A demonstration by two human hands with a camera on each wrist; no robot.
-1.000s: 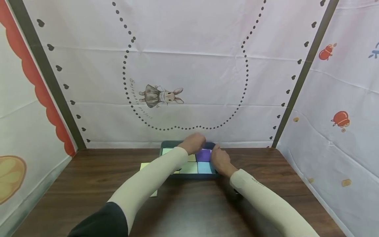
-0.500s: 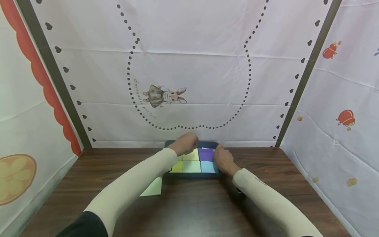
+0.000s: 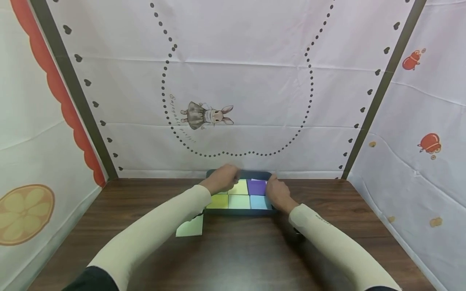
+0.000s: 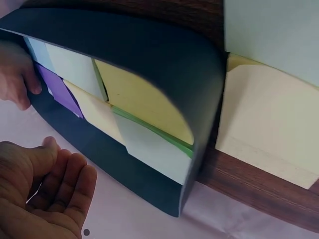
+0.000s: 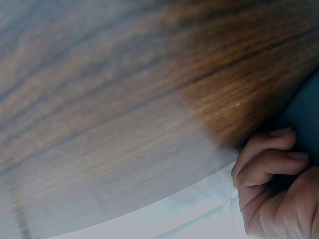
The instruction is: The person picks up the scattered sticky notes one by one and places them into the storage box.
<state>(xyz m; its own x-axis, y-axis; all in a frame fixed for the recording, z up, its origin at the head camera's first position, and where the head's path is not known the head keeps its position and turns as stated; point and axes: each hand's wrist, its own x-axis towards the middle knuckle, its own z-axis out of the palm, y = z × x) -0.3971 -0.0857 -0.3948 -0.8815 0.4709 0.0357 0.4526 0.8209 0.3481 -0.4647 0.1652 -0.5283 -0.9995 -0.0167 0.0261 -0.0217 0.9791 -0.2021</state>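
Observation:
A dark blue-grey tray [image 3: 236, 212] stands at the back of the table, filled with square sticky note pads in two rows. Among them are a purple pad [image 3: 257, 187], a light blue pad [image 3: 260, 202], a pale green pad [image 3: 239, 201] and a yellow-green pad [image 3: 218, 201]. My right hand [image 3: 279, 195] grips the tray's right end, thumb over the rim and fingers outside. Above the tray's back left part hovers my left hand [image 4: 50, 186], fingers loosely curled and holding nothing. In the head view it hides some back-row pads.
Left of the tray, a pale green pad [image 3: 190, 226] lies on the brown table [image 3: 233, 258]; the left wrist view shows a cream pad [image 4: 269, 119] beside it. A white printed cloth [image 3: 255, 93] rises directly behind the tray.
My left hand has moved left along the tray's back, uncovering more of the pale yellow and yellow-green pads. The right hand stays on the tray's right end. The head view has shifted slightly.

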